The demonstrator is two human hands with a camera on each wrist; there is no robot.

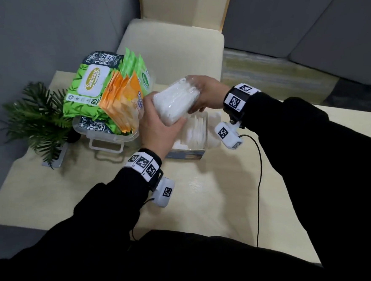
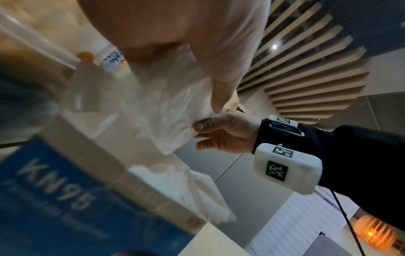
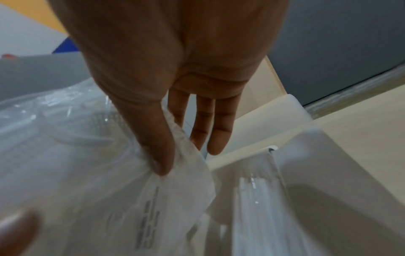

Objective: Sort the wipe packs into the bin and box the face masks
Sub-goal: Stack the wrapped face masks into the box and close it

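1. Both hands are holding one clear-wrapped bundle of white face masks (image 1: 175, 103). The left hand (image 1: 159, 128) is cupping its near end from below, fingers curled round it; the right hand (image 1: 205, 93) is pinching the far end, thumb against the wrap, as the right wrist view shows.
2. The bundle is hanging tilted in the air, just above the open mask box (image 1: 198, 153), not touching it.
3. The box, marked KN95 on its blue side in the left wrist view, is already holding white masks standing on edge.
4. Step in hand, as judged: boxing the masks. The wipe packs (image 1: 109, 91) are already standing in the clear bin (image 1: 105, 137) just to the left on the surface (image 1: 197, 202).
5. Next move probably calls for levelling the bundle, aligning it with the free space in the box and lowering it in beside the masks there; the slippery wrap may shift in the grip.
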